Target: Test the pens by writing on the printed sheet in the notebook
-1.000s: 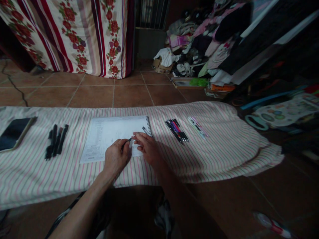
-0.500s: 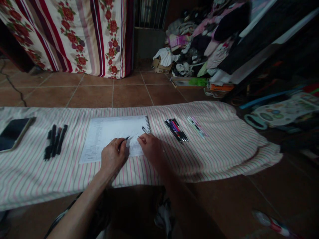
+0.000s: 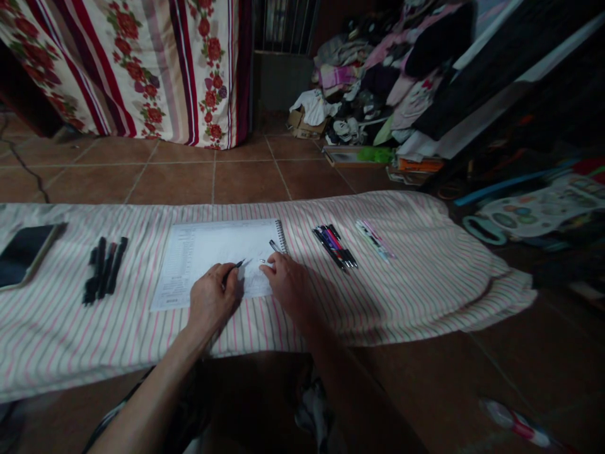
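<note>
A spiral notebook [image 3: 222,243] with a printed left column lies on the striped cloth. My left hand [image 3: 213,293] rests on its lower edge, closed around a black pen [image 3: 239,263] whose pointed end sticks out toward the upper right. Just across from it, my right hand [image 3: 289,280] is closed in a pinch. A small, thin, light piece [image 3: 263,260] shows at its fingertips, too small to name. Behind the right knuckles, a dark pen-like piece [image 3: 273,245] shows near the spiral binding; its lower end is hidden by the hand.
Several black pens [image 3: 106,268] lie left of the notebook, beside a dark-screened tablet or phone [image 3: 26,252]. On the right are a bunch of dark and coloured pens [image 3: 334,247] and some pastel pens [image 3: 375,239]. The striped cloth [image 3: 425,271] ends above a tiled floor [image 3: 246,180].
The right fingertips have shifted slightly, and more of the small light piece shows between them. My left hand has moved a touch to the left with the pen.
</note>
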A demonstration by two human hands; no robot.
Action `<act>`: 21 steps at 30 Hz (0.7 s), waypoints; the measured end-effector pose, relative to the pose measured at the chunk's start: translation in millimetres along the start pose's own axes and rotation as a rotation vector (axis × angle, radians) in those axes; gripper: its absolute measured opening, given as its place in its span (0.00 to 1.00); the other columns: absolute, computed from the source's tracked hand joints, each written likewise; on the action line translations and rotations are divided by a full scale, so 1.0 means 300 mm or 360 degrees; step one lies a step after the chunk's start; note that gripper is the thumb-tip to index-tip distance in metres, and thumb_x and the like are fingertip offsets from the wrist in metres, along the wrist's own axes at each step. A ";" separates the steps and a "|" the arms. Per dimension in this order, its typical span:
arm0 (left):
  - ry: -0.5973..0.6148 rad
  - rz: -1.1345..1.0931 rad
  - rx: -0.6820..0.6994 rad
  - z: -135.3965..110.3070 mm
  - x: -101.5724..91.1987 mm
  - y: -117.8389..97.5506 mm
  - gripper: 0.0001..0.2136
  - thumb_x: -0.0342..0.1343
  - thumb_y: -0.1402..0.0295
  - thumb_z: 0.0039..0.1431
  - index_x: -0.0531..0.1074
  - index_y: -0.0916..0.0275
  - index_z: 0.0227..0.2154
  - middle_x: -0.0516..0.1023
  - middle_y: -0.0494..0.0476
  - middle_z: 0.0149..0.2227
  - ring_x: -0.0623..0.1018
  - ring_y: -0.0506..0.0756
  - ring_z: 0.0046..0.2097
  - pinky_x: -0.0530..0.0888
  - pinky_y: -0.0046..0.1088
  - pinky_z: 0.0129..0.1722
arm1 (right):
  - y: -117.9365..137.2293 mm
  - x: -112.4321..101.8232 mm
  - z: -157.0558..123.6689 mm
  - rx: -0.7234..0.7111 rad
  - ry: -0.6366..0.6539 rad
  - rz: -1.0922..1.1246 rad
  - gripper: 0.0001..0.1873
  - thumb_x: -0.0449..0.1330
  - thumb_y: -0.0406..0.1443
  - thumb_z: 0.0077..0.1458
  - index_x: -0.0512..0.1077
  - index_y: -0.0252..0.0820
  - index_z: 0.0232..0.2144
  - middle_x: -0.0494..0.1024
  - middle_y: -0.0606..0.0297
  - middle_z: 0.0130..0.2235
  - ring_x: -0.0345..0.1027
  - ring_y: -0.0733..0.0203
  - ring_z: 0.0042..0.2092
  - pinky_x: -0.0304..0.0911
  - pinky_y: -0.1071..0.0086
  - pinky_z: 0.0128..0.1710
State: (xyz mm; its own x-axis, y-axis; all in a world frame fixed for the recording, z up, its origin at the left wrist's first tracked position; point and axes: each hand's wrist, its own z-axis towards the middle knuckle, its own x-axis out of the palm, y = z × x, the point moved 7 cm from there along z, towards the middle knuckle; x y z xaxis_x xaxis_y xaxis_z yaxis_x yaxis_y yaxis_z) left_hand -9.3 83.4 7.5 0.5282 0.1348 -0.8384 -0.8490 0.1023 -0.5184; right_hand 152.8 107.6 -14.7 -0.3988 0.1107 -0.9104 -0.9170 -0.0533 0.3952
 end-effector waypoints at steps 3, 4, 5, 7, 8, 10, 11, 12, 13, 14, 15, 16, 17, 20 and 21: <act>0.0018 0.0011 0.0003 0.000 0.000 0.002 0.16 0.43 0.63 0.61 0.75 0.63 0.39 0.79 0.58 0.35 0.77 0.56 0.36 0.70 0.30 0.35 | -0.007 0.001 -0.004 -0.0018 -0.0010 0.0052 0.08 0.59 0.39 0.55 0.69 0.42 0.36 0.77 0.62 0.35 0.69 0.60 0.37 0.57 0.68 0.34; 0.0025 0.0015 0.0002 -0.001 0.001 0.002 0.16 0.43 0.63 0.61 0.75 0.62 0.39 0.79 0.58 0.36 0.77 0.56 0.36 0.70 0.30 0.35 | -0.009 0.000 -0.006 -0.0026 -0.0011 0.0060 0.08 0.59 0.39 0.55 0.68 0.42 0.36 0.77 0.62 0.36 0.69 0.59 0.37 0.57 0.68 0.35; 0.0033 0.0018 0.0002 -0.001 0.002 0.002 0.16 0.43 0.63 0.61 0.75 0.63 0.39 0.79 0.58 0.36 0.77 0.56 0.36 0.70 0.30 0.35 | -0.009 0.000 -0.007 -0.0033 -0.0011 0.0063 0.08 0.59 0.38 0.54 0.68 0.42 0.37 0.77 0.62 0.36 0.69 0.59 0.37 0.57 0.68 0.34; 0.0049 0.0020 0.0002 -0.001 0.005 0.001 0.16 0.43 0.63 0.61 0.75 0.63 0.39 0.79 0.59 0.36 0.77 0.56 0.36 0.70 0.31 0.35 | -0.010 -0.001 -0.009 -0.0047 -0.0015 0.0065 0.08 0.59 0.38 0.54 0.68 0.42 0.37 0.77 0.62 0.36 0.69 0.59 0.37 0.57 0.68 0.34; 0.0056 0.0022 0.0001 -0.001 0.007 0.001 0.16 0.43 0.63 0.61 0.75 0.63 0.39 0.79 0.59 0.36 0.77 0.56 0.36 0.70 0.30 0.35 | -0.010 -0.001 -0.010 -0.0049 -0.0022 0.0067 0.08 0.59 0.37 0.54 0.68 0.42 0.37 0.77 0.62 0.36 0.69 0.58 0.36 0.57 0.67 0.34; 0.0062 0.0030 0.0000 0.000 0.010 0.001 0.16 0.43 0.63 0.61 0.75 0.63 0.39 0.78 0.59 0.36 0.77 0.56 0.36 0.70 0.30 0.35 | -0.010 -0.001 -0.010 -0.0055 -0.0037 0.0078 0.07 0.58 0.37 0.55 0.68 0.42 0.37 0.77 0.62 0.35 0.69 0.59 0.37 0.57 0.68 0.34; 0.0062 0.0036 -0.0002 0.000 0.011 0.001 0.16 0.43 0.63 0.61 0.75 0.63 0.39 0.78 0.59 0.36 0.77 0.56 0.36 0.69 0.30 0.35 | -0.010 -0.001 -0.009 -0.0058 -0.0041 0.0087 0.07 0.58 0.37 0.55 0.68 0.42 0.37 0.76 0.62 0.35 0.69 0.59 0.37 0.57 0.68 0.34; 0.0059 0.0042 -0.0004 0.000 0.012 0.002 0.16 0.43 0.64 0.61 0.75 0.63 0.39 0.78 0.59 0.36 0.77 0.56 0.36 0.69 0.30 0.35 | -0.010 -0.001 -0.009 -0.0058 -0.0045 0.0094 0.07 0.58 0.37 0.55 0.68 0.42 0.37 0.76 0.63 0.35 0.69 0.59 0.36 0.57 0.68 0.35; 0.0056 0.0048 -0.0005 0.000 0.013 0.002 0.16 0.43 0.64 0.61 0.75 0.64 0.39 0.78 0.59 0.36 0.77 0.56 0.36 0.69 0.31 0.35 | -0.010 0.000 -0.009 -0.0056 -0.0047 0.0101 0.07 0.58 0.37 0.55 0.68 0.42 0.36 0.76 0.63 0.34 0.69 0.60 0.36 0.57 0.68 0.35; 0.0053 0.0054 -0.0004 0.000 0.014 0.002 0.16 0.43 0.64 0.61 0.75 0.64 0.39 0.78 0.59 0.36 0.77 0.57 0.36 0.69 0.31 0.35 | -0.010 0.000 -0.009 -0.0054 -0.0049 0.0106 0.07 0.58 0.37 0.54 0.68 0.42 0.36 0.76 0.63 0.34 0.69 0.60 0.37 0.57 0.68 0.35; 0.0052 0.0061 -0.0004 -0.001 0.015 0.002 0.16 0.43 0.64 0.61 0.75 0.64 0.39 0.78 0.59 0.36 0.77 0.57 0.36 0.69 0.30 0.35 | -0.011 0.000 -0.009 -0.0048 -0.0052 0.0107 0.07 0.58 0.37 0.54 0.68 0.42 0.36 0.76 0.63 0.34 0.69 0.60 0.37 0.57 0.68 0.35; 0.0054 0.0067 -0.0005 -0.001 0.015 0.002 0.16 0.43 0.64 0.61 0.75 0.63 0.39 0.78 0.59 0.36 0.77 0.56 0.36 0.69 0.30 0.35 | -0.012 0.000 -0.010 -0.0044 -0.0055 0.0108 0.06 0.58 0.37 0.54 0.68 0.42 0.36 0.75 0.63 0.34 0.69 0.60 0.37 0.57 0.69 0.35; 0.0059 0.0073 -0.0007 -0.001 0.015 0.002 0.16 0.43 0.63 0.61 0.75 0.63 0.39 0.78 0.59 0.36 0.77 0.56 0.36 0.69 0.30 0.35 | -0.012 0.000 -0.012 -0.0046 -0.0056 0.0106 0.06 0.58 0.37 0.54 0.68 0.42 0.35 0.75 0.64 0.34 0.69 0.60 0.37 0.57 0.69 0.35; 0.0072 0.0086 -0.0016 -0.001 0.015 0.001 0.16 0.43 0.63 0.61 0.75 0.63 0.40 0.78 0.59 0.37 0.77 0.56 0.36 0.69 0.29 0.35 | -0.010 0.000 -0.015 -0.0073 -0.0047 0.0099 0.04 0.58 0.36 0.55 0.68 0.42 0.34 0.75 0.65 0.35 0.69 0.61 0.36 0.57 0.70 0.35; 0.0072 0.0088 -0.0017 -0.002 0.014 0.000 0.16 0.43 0.63 0.61 0.75 0.63 0.40 0.78 0.59 0.37 0.77 0.56 0.36 0.69 0.29 0.35 | -0.009 -0.001 -0.015 -0.0080 -0.0042 0.0101 0.03 0.58 0.35 0.55 0.68 0.42 0.34 0.75 0.65 0.35 0.69 0.61 0.36 0.57 0.70 0.35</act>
State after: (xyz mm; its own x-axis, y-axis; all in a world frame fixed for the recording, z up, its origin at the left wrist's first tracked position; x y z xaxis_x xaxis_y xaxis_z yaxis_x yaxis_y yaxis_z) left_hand -7.2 83.5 3.8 0.4794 0.0955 -0.8724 -0.8771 0.0855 -0.4726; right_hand 155.4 103.2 -15.9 -0.4564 0.1314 -0.8800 -0.8889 -0.1106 0.4445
